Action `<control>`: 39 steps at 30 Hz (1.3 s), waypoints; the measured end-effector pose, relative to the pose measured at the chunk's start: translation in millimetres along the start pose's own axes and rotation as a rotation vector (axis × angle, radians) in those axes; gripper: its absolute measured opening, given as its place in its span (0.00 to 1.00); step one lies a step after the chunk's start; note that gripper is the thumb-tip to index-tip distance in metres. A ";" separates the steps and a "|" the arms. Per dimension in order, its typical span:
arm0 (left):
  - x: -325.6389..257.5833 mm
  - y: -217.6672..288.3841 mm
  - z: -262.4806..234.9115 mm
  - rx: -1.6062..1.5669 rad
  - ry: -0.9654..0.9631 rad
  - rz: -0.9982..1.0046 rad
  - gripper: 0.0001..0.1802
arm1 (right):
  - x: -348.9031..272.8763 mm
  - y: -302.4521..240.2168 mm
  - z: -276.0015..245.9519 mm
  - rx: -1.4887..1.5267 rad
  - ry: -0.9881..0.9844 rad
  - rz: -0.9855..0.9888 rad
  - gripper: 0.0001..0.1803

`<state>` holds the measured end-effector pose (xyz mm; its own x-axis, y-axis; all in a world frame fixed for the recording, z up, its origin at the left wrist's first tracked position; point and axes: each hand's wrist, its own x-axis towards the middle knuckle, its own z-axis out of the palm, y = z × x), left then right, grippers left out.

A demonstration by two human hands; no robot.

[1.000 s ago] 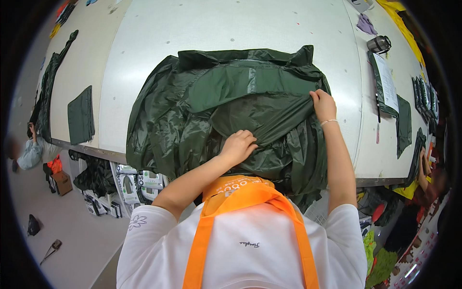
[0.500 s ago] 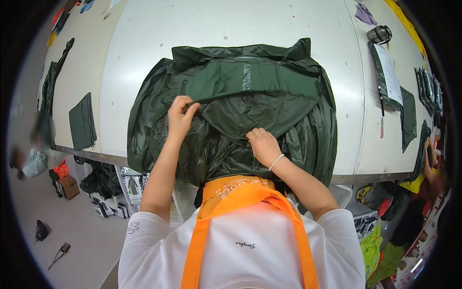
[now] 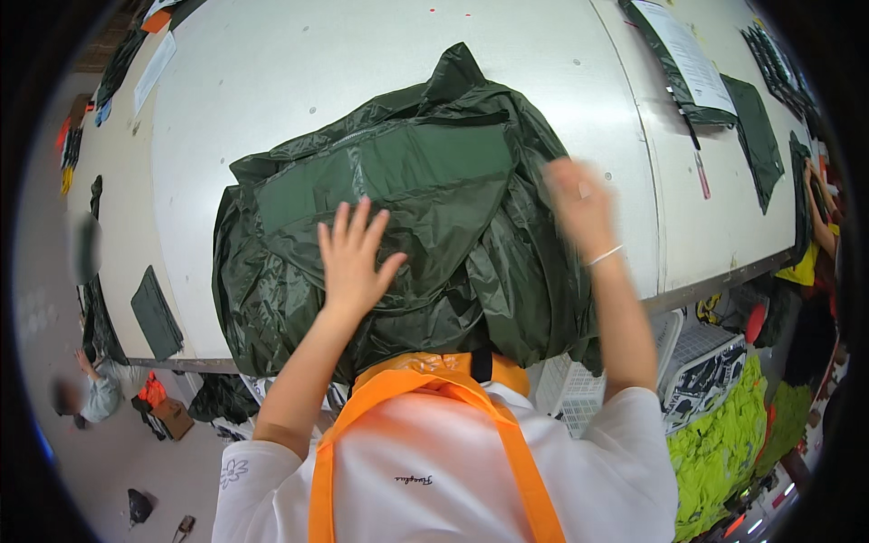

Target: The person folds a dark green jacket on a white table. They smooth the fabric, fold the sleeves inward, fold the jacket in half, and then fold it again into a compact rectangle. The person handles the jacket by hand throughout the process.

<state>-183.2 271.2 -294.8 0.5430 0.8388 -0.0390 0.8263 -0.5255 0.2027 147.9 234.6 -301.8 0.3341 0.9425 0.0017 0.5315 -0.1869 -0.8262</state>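
Note:
A dark green, shiny raincoat-like jacket (image 3: pixel 425 163) lies spread on the pale worktable (image 3: pixel 262 81), its near edge against my orange apron (image 3: pixel 425 371). Flat on its rounded flap, my left hand (image 3: pixel 351 258) rests with fingers spread and nothing in it. At the jacket's right side, my right hand (image 3: pixel 579 199) is raised and smeared by motion; whether its fingers are closed or hold anything does not show. A pale bracelet circles that wrist.
A folded dark green piece (image 3: pixel 157 312) lies on the table's left. To the right are a paper sheet (image 3: pixel 688 54), a pen (image 3: pixel 702 175) and another green piece (image 3: pixel 756 136). Baskets (image 3: pixel 570 389) stand below the edge. Other people work at far left and far right.
Both hands have let go of the flap's edges. My left hand now lies flat on it, and my right has swung up and right. In view, the jacket appears tilted and shifted left.

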 end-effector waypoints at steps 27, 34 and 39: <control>97.8 -125.1 15.0 -0.059 0.441 -0.260 0.16 | 96.8 -50.6 88.6 -0.091 -0.306 -0.144 0.14; 79.5 -190.7 16.5 -0.022 0.275 -0.388 0.21 | 100.6 -121.4 212.1 0.060 -0.446 -0.186 0.14; 87.7 -193.3 12.4 -0.425 0.226 -0.605 0.22 | 107.1 -143.5 266.2 0.053 -0.519 -0.151 0.14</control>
<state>-293.5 444.6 -349.6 -0.0660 0.9953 -0.0708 0.8164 0.0947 0.5697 -99.8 436.1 -333.1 -0.1790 0.9731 -0.1447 0.4992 -0.0369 -0.8657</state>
